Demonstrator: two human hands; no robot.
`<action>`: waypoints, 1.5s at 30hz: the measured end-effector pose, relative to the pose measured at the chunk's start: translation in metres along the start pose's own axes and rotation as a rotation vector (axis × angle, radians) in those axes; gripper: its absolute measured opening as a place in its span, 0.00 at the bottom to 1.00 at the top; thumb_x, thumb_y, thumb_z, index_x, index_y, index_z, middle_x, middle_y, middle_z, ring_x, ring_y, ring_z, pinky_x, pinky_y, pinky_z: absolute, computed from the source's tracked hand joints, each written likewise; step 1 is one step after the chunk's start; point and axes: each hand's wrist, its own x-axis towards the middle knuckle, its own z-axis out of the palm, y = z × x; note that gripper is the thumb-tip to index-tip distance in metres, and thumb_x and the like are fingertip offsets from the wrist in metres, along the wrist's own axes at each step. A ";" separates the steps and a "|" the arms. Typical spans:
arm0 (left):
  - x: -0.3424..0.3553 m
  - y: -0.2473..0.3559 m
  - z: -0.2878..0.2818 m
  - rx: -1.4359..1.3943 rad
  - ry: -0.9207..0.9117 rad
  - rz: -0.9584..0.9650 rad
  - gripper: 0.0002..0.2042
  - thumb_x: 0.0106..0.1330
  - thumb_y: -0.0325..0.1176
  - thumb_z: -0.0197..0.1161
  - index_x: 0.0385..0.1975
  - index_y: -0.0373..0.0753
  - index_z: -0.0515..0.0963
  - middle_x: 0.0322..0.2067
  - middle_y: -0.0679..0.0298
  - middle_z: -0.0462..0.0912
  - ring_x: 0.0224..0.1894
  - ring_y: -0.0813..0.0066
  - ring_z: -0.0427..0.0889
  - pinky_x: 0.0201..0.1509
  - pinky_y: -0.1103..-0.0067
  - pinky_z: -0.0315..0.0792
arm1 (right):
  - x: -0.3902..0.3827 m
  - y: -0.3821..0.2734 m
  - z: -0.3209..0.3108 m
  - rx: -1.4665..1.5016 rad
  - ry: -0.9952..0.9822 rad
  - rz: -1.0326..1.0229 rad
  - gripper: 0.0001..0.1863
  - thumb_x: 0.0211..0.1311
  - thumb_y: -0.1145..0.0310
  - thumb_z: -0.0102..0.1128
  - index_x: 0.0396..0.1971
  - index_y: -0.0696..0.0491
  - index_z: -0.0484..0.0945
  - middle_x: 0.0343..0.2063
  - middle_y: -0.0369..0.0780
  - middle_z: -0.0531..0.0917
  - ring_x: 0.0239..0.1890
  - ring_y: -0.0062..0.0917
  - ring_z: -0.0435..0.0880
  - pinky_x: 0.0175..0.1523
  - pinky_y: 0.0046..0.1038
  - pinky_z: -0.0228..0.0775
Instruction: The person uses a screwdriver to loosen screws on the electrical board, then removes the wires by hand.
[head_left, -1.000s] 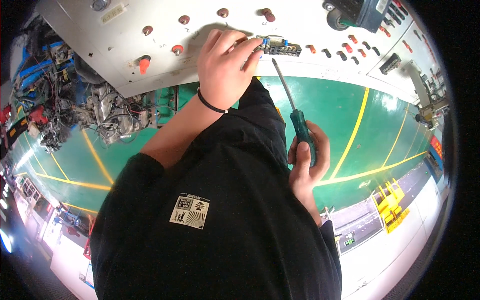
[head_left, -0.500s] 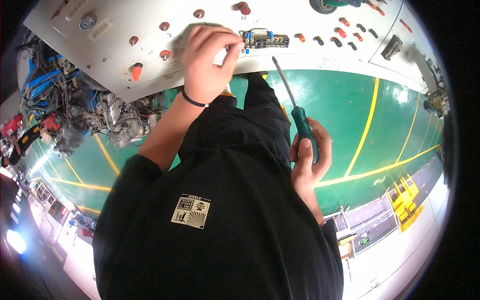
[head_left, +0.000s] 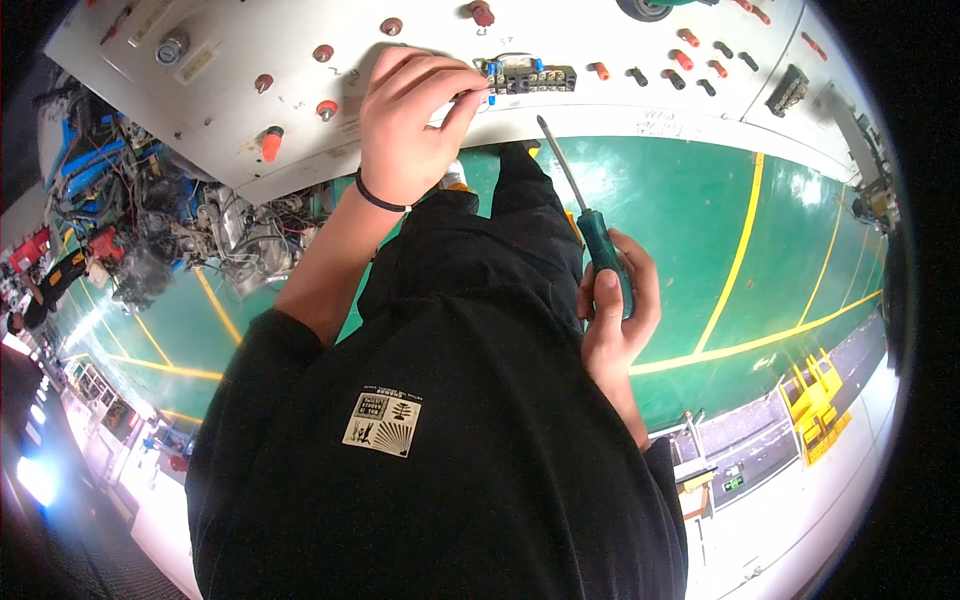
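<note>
The hands are apart. The right hand (head_left: pixel 608 335) is wrapped around the green handle of a screwdriver (head_left: pixel 592 228), whose shaft slants up and away from the fingers. Held low by the handle, it seems placed to leave the left hand (head_left: pixel 408 130) free room, its tip well clear of those fingers.

The left hand reaches ahead with thumb and fingertips drawn together at the near-left end of a black terminal block (head_left: pixel 545 79), probably for a fine grip; whether they pinch a wire or only touch the block, I cannot tell. The block lies on the white panel (head_left: pixel 640 112) just right of those fingertips.

Nothing by the hands is clearly a container; the block's row of slots bears screws, with blue-sleeved wire ends (head_left: pixel 540 66) at its edge.
</note>
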 end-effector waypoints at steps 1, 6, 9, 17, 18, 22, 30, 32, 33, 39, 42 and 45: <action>0.001 0.000 0.000 -0.001 -0.003 0.001 0.07 0.47 0.25 0.70 0.26 0.42 0.82 0.30 0.69 0.83 0.38 0.69 0.77 0.43 0.75 0.70 | 0.001 0.000 0.000 0.006 -0.001 -0.003 0.20 0.66 0.65 0.55 0.51 0.63 0.69 0.24 0.34 0.75 0.20 0.11 0.67 0.24 0.14 0.57; 0.000 -0.001 0.000 0.048 -0.022 0.003 0.07 0.45 0.25 0.70 0.25 0.43 0.82 0.32 0.71 0.81 0.39 0.69 0.73 0.43 0.76 0.69 | 0.003 -0.001 -0.001 0.012 0.006 0.014 0.19 0.66 0.67 0.54 0.51 0.62 0.69 0.24 0.33 0.74 0.19 0.10 0.66 0.23 0.14 0.56; 0.000 -0.002 0.004 0.067 -0.012 -0.007 0.07 0.44 0.25 0.70 0.24 0.43 0.82 0.32 0.72 0.80 0.38 0.69 0.73 0.42 0.76 0.68 | 0.005 -0.001 0.000 0.028 0.013 0.018 0.18 0.66 0.67 0.54 0.51 0.62 0.69 0.24 0.33 0.74 0.19 0.10 0.66 0.23 0.14 0.56; 0.006 0.006 0.004 0.109 -0.028 -0.074 0.08 0.43 0.25 0.71 0.23 0.43 0.82 0.31 0.70 0.80 0.37 0.67 0.73 0.41 0.74 0.69 | 0.010 0.001 0.000 0.030 -0.009 -0.001 0.18 0.66 0.67 0.53 0.50 0.62 0.69 0.23 0.33 0.74 0.19 0.10 0.66 0.23 0.14 0.56; 0.007 0.006 0.003 0.111 -0.035 -0.104 0.08 0.42 0.25 0.71 0.23 0.43 0.81 0.31 0.70 0.80 0.37 0.66 0.73 0.41 0.74 0.69 | 0.011 0.000 0.001 0.029 -0.012 -0.003 0.18 0.66 0.67 0.53 0.50 0.62 0.69 0.23 0.33 0.74 0.19 0.10 0.66 0.23 0.14 0.56; 0.010 0.010 0.001 0.122 -0.056 -0.171 0.07 0.42 0.25 0.71 0.21 0.41 0.79 0.29 0.68 0.79 0.37 0.64 0.73 0.41 0.73 0.69 | 0.012 0.000 0.000 0.016 -0.016 0.020 0.18 0.65 0.68 0.53 0.51 0.62 0.69 0.24 0.33 0.74 0.20 0.11 0.67 0.24 0.14 0.57; 0.011 0.015 -0.001 0.100 -0.081 -0.204 0.07 0.43 0.23 0.69 0.21 0.41 0.80 0.29 0.69 0.79 0.37 0.65 0.72 0.41 0.73 0.69 | 0.011 -0.001 0.001 0.016 -0.018 0.042 0.18 0.65 0.68 0.54 0.51 0.62 0.70 0.24 0.34 0.75 0.20 0.12 0.69 0.25 0.14 0.59; 0.011 0.018 -0.001 0.109 -0.070 -0.247 0.07 0.43 0.24 0.71 0.22 0.42 0.81 0.30 0.69 0.81 0.36 0.67 0.73 0.42 0.74 0.68 | 0.011 -0.002 0.001 0.013 -0.022 0.045 0.18 0.65 0.69 0.54 0.51 0.62 0.70 0.24 0.34 0.75 0.20 0.12 0.69 0.25 0.14 0.59; 0.012 0.019 0.000 0.110 -0.067 -0.245 0.07 0.43 0.24 0.71 0.22 0.42 0.81 0.30 0.69 0.81 0.36 0.67 0.73 0.42 0.74 0.68 | 0.012 -0.003 0.002 0.014 -0.023 0.041 0.18 0.65 0.69 0.54 0.51 0.62 0.70 0.24 0.34 0.75 0.20 0.12 0.69 0.25 0.14 0.59; 0.013 0.018 -0.001 0.136 -0.079 -0.243 0.06 0.43 0.23 0.69 0.19 0.42 0.80 0.28 0.71 0.79 0.36 0.66 0.73 0.39 0.74 0.70 | 0.014 -0.002 0.002 0.014 -0.025 0.029 0.18 0.65 0.68 0.54 0.51 0.62 0.69 0.24 0.34 0.74 0.20 0.12 0.68 0.25 0.14 0.59; 0.012 0.015 0.000 0.111 -0.076 -0.219 0.05 0.44 0.24 0.69 0.18 0.42 0.80 0.26 0.72 0.79 0.35 0.66 0.73 0.39 0.74 0.70 | 0.013 -0.001 0.003 0.034 -0.021 0.049 0.18 0.66 0.68 0.54 0.51 0.62 0.69 0.24 0.34 0.74 0.20 0.12 0.68 0.24 0.14 0.58; 0.010 0.012 0.002 0.122 -0.041 -0.157 0.05 0.44 0.25 0.69 0.19 0.43 0.80 0.26 0.73 0.80 0.33 0.68 0.73 0.37 0.74 0.68 | 0.014 -0.001 0.003 0.044 -0.032 0.036 0.18 0.66 0.68 0.54 0.51 0.62 0.69 0.24 0.34 0.74 0.20 0.12 0.68 0.24 0.14 0.58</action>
